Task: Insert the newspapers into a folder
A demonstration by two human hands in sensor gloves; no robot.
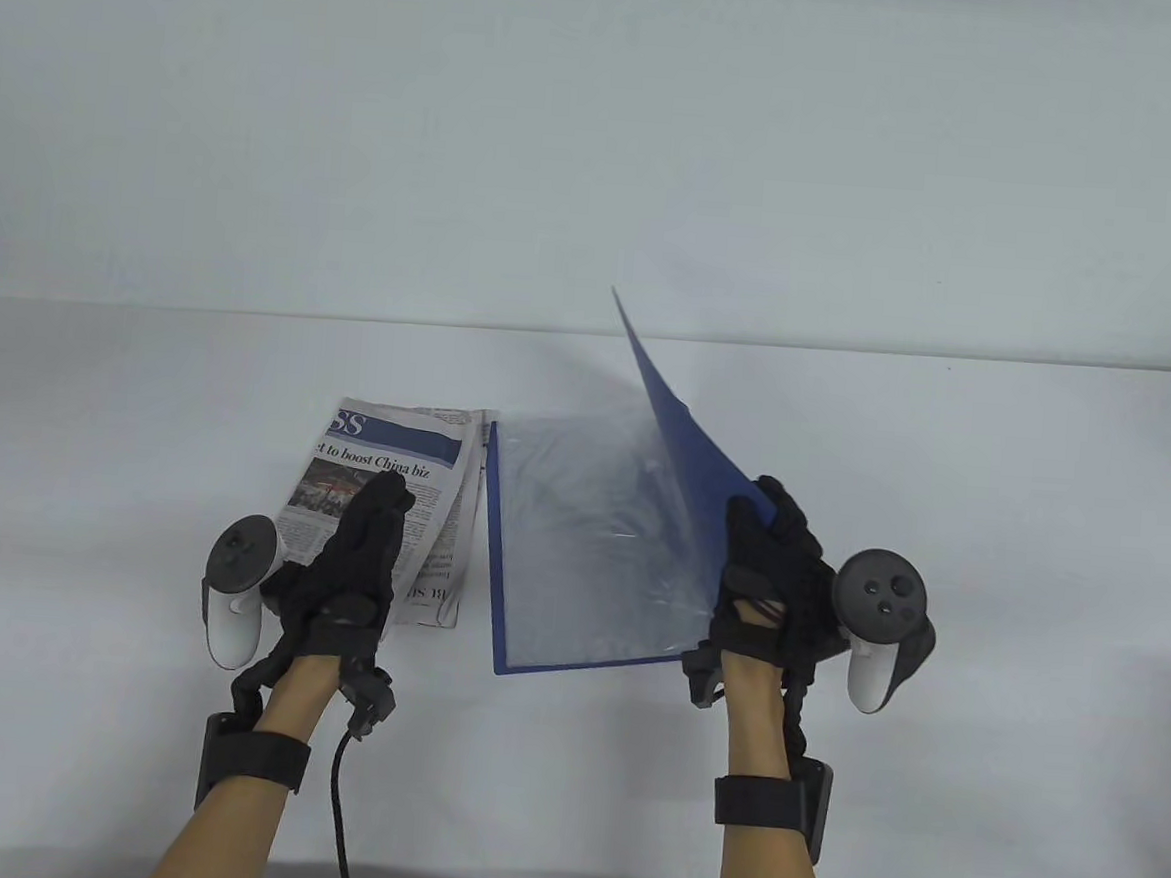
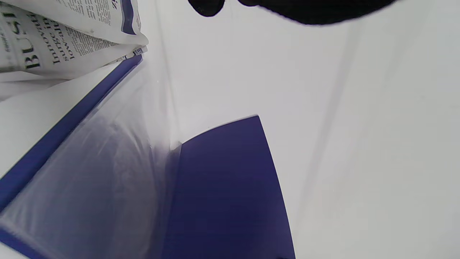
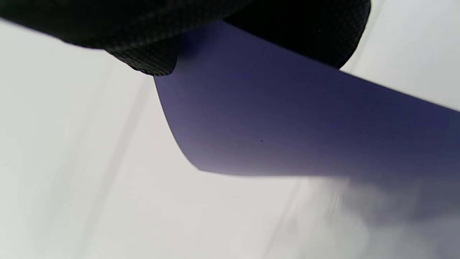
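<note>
the blue folder [image 1: 588,549] lies open near the table's [image 1: 848,417] front edge, only clear sleeves seen inside; its cover [image 1: 691,436] is pinched upright by the right hand [image 1: 772,572]. the folded newspaper [image 1: 382,485] lies just left, pressed under the left hand's [image 1: 351,563] flat fingers.

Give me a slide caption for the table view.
Right hand lifts the blue folder cover open while left hand rests on the folded newspaper.
</note>
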